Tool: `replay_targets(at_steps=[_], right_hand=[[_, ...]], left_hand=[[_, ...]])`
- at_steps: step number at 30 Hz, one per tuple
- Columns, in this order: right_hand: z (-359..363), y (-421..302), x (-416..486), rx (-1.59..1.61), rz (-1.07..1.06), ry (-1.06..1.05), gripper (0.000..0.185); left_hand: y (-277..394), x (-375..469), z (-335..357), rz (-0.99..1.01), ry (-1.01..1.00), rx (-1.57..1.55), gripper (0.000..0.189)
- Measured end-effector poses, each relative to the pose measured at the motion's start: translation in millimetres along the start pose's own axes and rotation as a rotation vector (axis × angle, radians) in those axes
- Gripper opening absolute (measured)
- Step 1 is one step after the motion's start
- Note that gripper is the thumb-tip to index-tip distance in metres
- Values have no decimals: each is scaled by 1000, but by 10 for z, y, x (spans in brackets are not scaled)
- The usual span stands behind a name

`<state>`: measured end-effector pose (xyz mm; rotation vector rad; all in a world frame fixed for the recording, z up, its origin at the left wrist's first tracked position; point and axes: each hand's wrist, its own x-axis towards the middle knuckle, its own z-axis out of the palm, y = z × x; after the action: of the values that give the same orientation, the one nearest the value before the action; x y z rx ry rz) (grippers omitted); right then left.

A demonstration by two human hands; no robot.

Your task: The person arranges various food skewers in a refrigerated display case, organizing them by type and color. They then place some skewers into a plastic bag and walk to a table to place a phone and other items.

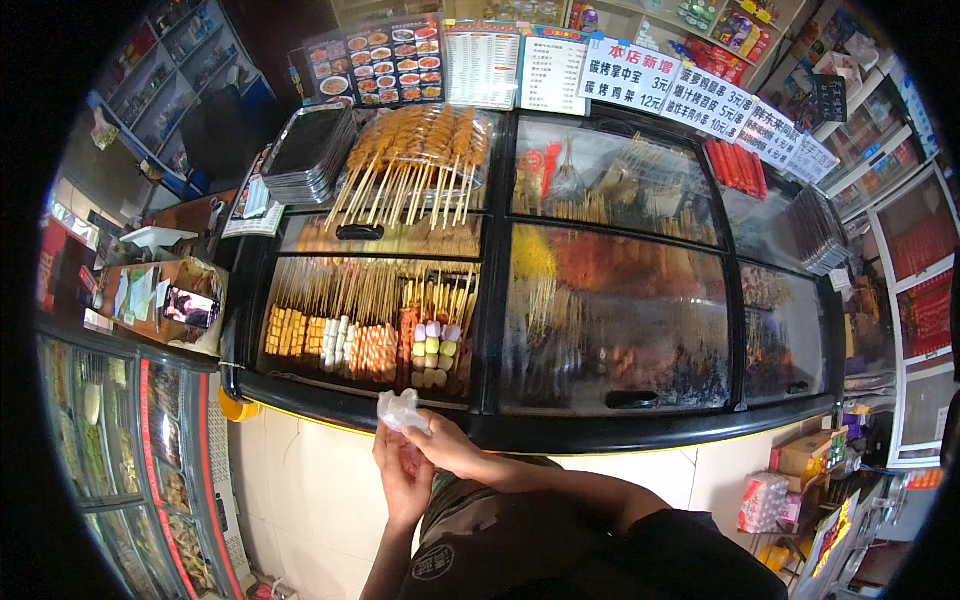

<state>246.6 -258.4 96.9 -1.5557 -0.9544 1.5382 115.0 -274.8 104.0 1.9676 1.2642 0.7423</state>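
My left hand and my right hand meet in front of the display freezer's black front edge. A crumpled piece of translucent white plastic film sticks up between their fingers, and both hands grip it. Whether it is a bag or a glove I cannot tell. Just beyond my hands, the open freezer bay holds skewers of yellow cubes, white pieces, orange-striped sticks and pastel balls.
A heap of browned skewers lies on the freezer top beside stacked metal trays. Fogged glass lids cover the right bays. A phone rests on the left counter. Bottle packs stand lower right.
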Motion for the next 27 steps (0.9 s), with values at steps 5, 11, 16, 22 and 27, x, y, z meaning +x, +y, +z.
replay_targets(at_steps=[5,11,16,22,27], right_hand=[[813,-111,40,-55,-38,19,34],[1840,-282,162,-287,36,-295,39],[2558,-48,295,-490,-107,-350,42],[2894,439,524,-71,-7,-319,73],[3046,830,902,-57,232,-548,62]], left_hand=[[-235,-282,-578,-146,54,-88,62],[-1024,-729,-1402,-174,87,346,61],[-1703,-1076,-1919,-241,107,116,45],[-2257,-1261,-2128,-344,183,-411,20],[-2635,-1397,-2011,-419,225,-457,18]])
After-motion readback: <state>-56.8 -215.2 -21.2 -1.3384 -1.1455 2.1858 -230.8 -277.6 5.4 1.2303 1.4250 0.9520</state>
